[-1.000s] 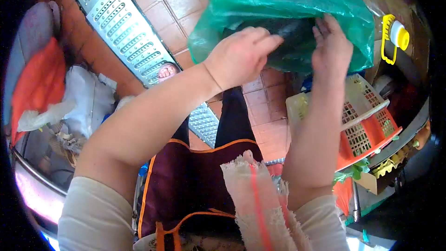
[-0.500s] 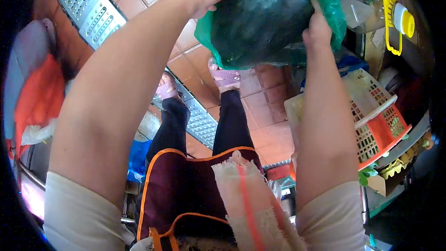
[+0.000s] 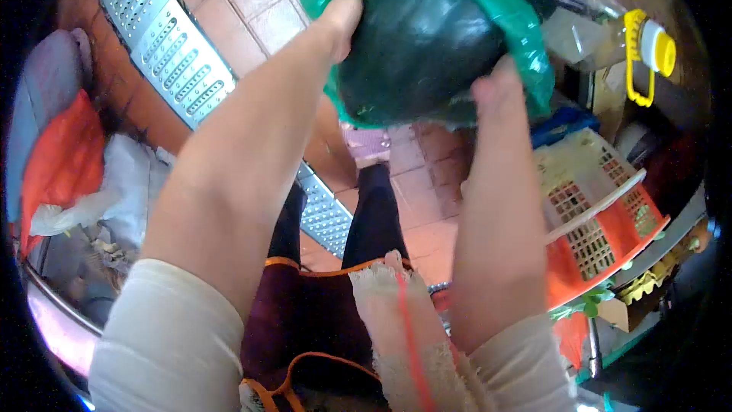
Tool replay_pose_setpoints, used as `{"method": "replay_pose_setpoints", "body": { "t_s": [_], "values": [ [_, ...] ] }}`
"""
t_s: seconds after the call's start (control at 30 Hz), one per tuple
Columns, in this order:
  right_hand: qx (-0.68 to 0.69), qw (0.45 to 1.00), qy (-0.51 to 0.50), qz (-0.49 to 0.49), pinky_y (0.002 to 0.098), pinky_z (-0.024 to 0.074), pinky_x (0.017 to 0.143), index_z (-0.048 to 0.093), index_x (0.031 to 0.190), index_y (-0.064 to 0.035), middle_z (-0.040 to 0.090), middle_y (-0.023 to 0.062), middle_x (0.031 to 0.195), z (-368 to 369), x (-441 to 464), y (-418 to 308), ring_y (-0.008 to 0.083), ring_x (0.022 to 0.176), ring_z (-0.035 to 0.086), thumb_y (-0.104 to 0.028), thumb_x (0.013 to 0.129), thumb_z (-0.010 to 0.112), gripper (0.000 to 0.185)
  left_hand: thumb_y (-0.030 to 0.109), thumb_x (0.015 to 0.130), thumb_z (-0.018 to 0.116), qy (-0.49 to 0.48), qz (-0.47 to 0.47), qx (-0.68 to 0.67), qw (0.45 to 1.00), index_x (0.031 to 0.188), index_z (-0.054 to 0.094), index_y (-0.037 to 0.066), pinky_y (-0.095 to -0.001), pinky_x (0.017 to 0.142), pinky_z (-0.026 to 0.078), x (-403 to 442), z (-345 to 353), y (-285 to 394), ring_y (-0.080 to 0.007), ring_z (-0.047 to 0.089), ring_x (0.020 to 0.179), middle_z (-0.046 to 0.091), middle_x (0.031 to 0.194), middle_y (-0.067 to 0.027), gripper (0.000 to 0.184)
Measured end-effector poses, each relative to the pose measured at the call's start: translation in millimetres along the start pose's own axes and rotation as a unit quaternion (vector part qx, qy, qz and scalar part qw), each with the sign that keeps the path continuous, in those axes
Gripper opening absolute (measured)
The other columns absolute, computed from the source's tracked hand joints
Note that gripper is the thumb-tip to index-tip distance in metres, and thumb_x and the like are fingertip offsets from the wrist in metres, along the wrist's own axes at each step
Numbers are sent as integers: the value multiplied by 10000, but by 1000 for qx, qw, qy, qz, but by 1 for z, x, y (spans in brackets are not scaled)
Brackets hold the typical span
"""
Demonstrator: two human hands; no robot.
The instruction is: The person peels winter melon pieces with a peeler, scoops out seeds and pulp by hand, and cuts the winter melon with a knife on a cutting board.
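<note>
A green plastic bag point(image 3: 518, 19) is held out in front of me at the top of the head view, its edge bunched around a large, dark, glossy, rounded bulk point(image 3: 419, 49). I cannot make out what that bulk is. At the bag's left edge, my left hand point(image 3: 347, 19) is closed on the plastic, its fingertips partly hidden. On the right side my right hand point(image 3: 499, 88) is closed at the inner edge of the bag, against the dark bulk, and slightly blurred.
Metal drain grates point(image 3: 191, 80) cross the tiled floor point(image 3: 259, 8). On the right are an orange and white plastic basket point(image 3: 602, 236) and a clear bottle with a yellow cap point(image 3: 665, 53). A red plastic bag point(image 3: 65, 152) hangs at the left.
Both hands have come slightly left and lower, bringing the green bag with them. My right hand now sits lower against the dark bulk. The camera view has shifted a little too.
</note>
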State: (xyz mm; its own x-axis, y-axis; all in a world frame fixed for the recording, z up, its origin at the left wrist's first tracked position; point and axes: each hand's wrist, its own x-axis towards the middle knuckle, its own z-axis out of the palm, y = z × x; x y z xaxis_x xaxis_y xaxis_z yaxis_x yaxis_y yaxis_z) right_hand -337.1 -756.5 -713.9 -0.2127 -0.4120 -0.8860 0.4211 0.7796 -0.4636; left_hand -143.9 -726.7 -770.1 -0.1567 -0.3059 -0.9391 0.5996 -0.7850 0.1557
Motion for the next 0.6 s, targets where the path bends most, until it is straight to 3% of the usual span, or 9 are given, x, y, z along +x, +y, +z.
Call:
{"method": "replay_pose_setpoints", "body": {
  "t_s": [0.07, 0.17, 0.27, 0.6],
  "values": [
    [-12, 1000, 4, -29, 471, 297, 1029, 377, 1317, -35, 426, 146, 1327, 27, -52, 4, 299, 1201, 423, -390, 923, 397, 531, 381, 912, 419, -10, 35, -38, 999, 1257, 451, 32, -403, 996, 344, -9, -19, -9, -261, 489, 1135, 498, 1264, -140, 492],
    [-19, 998, -22, -55, 470, 297, 1029, 377, 1315, -33, 428, 143, 1325, 40, -84, 18, 297, 1198, 425, -389, 924, 395, 529, 328, 879, 518, 75, 70, -90, 991, 1237, 482, 20, -371, 963, 374, -66, -25, -11, -228, 506, 1106, 512, 1257, -127, 473],
    [-51, 994, -61, -76, 469, 297, 1029, 376, 1313, -31, 430, 141, 1322, 48, -111, 27, 295, 1195, 428, -388, 926, 394, 527, 320, 877, 521, 109, 99, -132, 980, 1230, 487, 19, -369, 953, 379, -95, -46, -11, -224, 510, 1094, 518, 1247, -125, 466],
    [-190, 957, -192, -108, 465, 296, 1028, 375, 1307, -26, 437, 133, 1314, 71, -220, -1, 288, 1186, 436, -383, 930, 389, 519, 297, 871, 531, 59, 84, -122, 987, 1208, 505, 14, -360, 923, 397, -195, -90, -16, -211, 524, 1054, 537, 1211, -118, 441]
  ]
}}
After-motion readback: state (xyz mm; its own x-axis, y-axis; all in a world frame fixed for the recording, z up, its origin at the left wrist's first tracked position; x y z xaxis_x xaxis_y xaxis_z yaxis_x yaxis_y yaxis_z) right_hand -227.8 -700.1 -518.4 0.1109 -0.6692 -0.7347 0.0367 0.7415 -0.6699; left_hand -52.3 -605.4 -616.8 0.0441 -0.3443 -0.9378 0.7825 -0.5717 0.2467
